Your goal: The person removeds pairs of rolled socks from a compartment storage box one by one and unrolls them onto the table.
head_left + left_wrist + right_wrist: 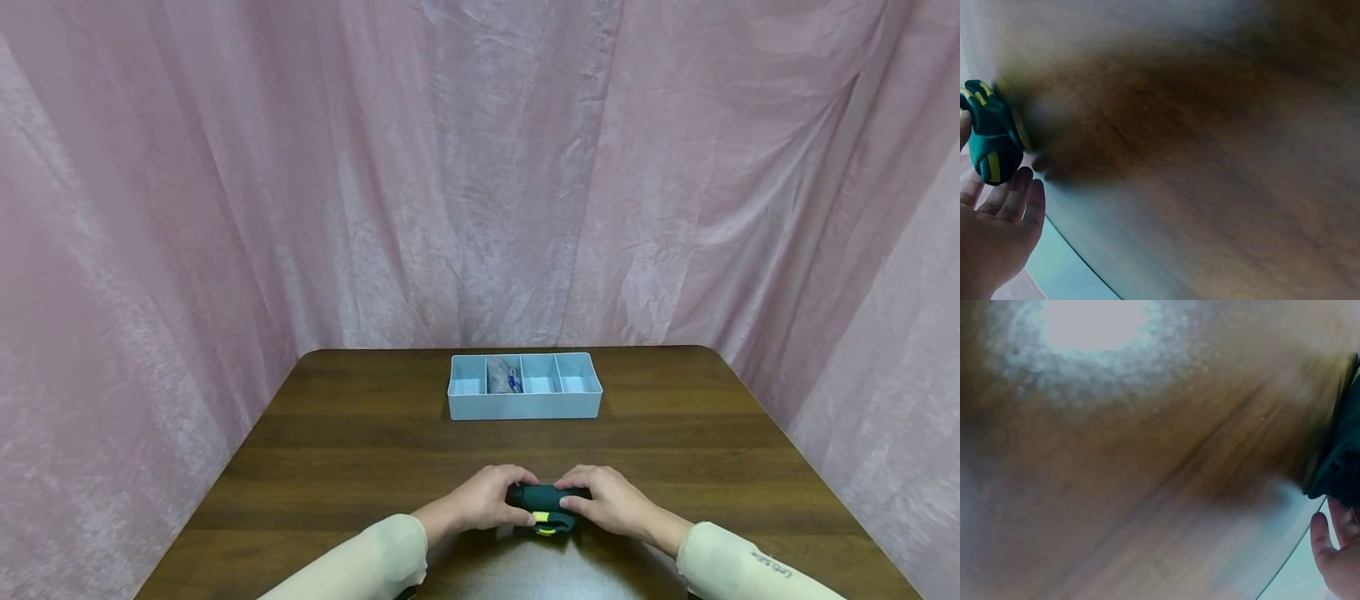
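Observation:
A dark green cloth roll (542, 498) with bright yellow patches lies near the front of the table, a looser folded flap on its near side. My left hand (491, 498) holds its left end, thumb on the near side and fingers on the far side. Its right end is held by my right hand (606, 500) in the same way. In the left wrist view the roll's end (997, 150) shows a yellow stripe beside the left hand (1004, 231). Only the edge of the green cloth (1341, 462) shows in the right wrist view, above the right hand (1341, 556).
A light blue tray (525, 407) with several compartments stands toward the back of the brown wooden table (337, 467). One compartment holds a clear plastic bag (498, 377) with something blue beside it. Pink curtains (480, 208) hang behind the table and along both sides.

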A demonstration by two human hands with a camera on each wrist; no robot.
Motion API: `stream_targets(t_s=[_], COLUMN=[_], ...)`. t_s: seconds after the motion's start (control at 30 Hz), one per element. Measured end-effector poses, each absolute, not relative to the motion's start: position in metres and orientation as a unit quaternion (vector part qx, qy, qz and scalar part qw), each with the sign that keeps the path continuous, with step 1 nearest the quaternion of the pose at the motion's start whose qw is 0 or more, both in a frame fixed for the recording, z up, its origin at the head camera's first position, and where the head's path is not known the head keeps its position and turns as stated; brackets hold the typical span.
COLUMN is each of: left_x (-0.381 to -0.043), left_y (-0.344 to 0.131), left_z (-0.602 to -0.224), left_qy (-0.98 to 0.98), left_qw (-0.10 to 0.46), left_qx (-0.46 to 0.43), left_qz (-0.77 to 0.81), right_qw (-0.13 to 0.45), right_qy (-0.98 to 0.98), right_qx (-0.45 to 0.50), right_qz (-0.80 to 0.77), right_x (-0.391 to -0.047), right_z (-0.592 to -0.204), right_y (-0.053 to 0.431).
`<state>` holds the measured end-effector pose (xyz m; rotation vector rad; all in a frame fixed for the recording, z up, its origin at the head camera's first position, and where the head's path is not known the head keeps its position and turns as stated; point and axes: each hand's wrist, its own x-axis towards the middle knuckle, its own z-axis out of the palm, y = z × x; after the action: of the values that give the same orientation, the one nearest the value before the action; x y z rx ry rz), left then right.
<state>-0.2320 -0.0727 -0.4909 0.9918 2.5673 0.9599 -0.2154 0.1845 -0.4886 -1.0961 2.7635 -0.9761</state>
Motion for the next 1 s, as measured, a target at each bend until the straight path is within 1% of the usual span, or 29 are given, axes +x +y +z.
stream_targets(t_s=[0.13, 0.33, 0.57, 0.77, 1.0], left_x=[-0.232, -0.229, -0.226, -0.223, -0.218], left_y=[-0.077, -0.082, -0.084, -0.085, -0.083], left_z=[-0.491, -0.489, -0.488, -0.49, -0.493], left_qy=[0.875, 0.876, 0.865, 0.857, 0.854], left_qw=[0.119, 0.116, 0.075, 0.068, 0.052], left_qx=[0.311, 0.281, 0.292, 0.288, 0.29], left_qz=[0.352, 0.375, 0.401, 0.422, 0.429], right_qw=[0.003, 0.018, 0.05, 0.072, 0.071], right_qy=[0.885, 0.894, 0.898, 0.897, 0.897], right_qx=[-0.34, -0.314, -0.277, -0.257, -0.256], right_qz=[-0.319, -0.319, -0.337, -0.351, -0.353], right_x=[-0.218, -0.221, -0.224, -0.228, -0.229], right_z=[-0.489, -0.489, -0.487, -0.487, -0.486], right_y=[0.184, 0.184, 0.182, 0.18, 0.178])
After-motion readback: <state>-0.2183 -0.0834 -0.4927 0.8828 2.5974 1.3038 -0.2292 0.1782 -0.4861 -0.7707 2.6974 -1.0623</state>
